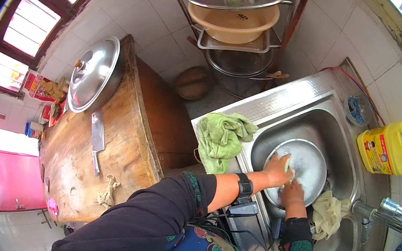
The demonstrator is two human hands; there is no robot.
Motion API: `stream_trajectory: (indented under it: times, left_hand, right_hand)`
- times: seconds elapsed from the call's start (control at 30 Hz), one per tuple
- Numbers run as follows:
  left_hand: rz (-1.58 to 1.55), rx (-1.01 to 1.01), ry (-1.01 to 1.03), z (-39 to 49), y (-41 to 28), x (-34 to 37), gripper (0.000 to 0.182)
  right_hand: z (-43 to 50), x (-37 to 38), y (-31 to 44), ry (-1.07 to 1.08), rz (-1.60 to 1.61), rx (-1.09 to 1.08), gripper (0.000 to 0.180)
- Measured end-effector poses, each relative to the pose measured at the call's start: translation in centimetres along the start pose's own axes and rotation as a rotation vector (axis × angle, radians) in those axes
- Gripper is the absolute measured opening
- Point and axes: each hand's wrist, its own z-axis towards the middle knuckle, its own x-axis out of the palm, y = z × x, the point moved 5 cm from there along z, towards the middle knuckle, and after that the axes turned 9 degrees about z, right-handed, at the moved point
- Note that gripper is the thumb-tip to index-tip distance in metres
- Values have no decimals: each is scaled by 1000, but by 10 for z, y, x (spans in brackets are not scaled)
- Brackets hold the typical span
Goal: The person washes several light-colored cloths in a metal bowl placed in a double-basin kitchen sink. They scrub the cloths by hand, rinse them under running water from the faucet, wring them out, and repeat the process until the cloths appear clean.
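Observation:
Over a round metal basin [312,163] in the sink, my left hand [276,171] grips a small pale thing [288,169], with some fingers spread. It may be a vegetable or a cloth; too little shows to tell. Just below it, my right hand [293,195] reaches into the basin with its fingers near the same pale thing; whether they hold it is hidden. The basin looks wet inside. A cream cloth [328,215] is draped over the divider between the sink bowls, right of my right hand. A green towel [222,138] lies on the sink's left edge.
A yellow detergent jug [379,148] and a chrome faucet [393,218] are at the right. On the wooden table [72,153] at left lie a cleaver [97,135], a crumpled cloth [108,191] and a lidded metal pot [93,74]. A rack holds a beige basin [231,26]. Cables hang beside my arms.

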Motion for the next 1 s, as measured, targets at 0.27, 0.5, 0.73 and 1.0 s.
stream_trajectory:
  times: [0.27,0.5,0.73,1.0]
  left_hand:
    - [-340,-155,27,16,15,14,96]
    - [-1286,-264,426,3,-3,11,74]
    - [-1408,-206,308,-25,-13,17,35]
    - [-1233,-169,185,-14,-7,38,19]
  right_hand:
    - [-11,-38,1,-344,1040,-114,38]
    - [-124,-104,74,-536,1219,-479,46]
    - [-123,-105,103,-801,949,-323,45]
    - [-89,-98,66,-834,948,-271,25]
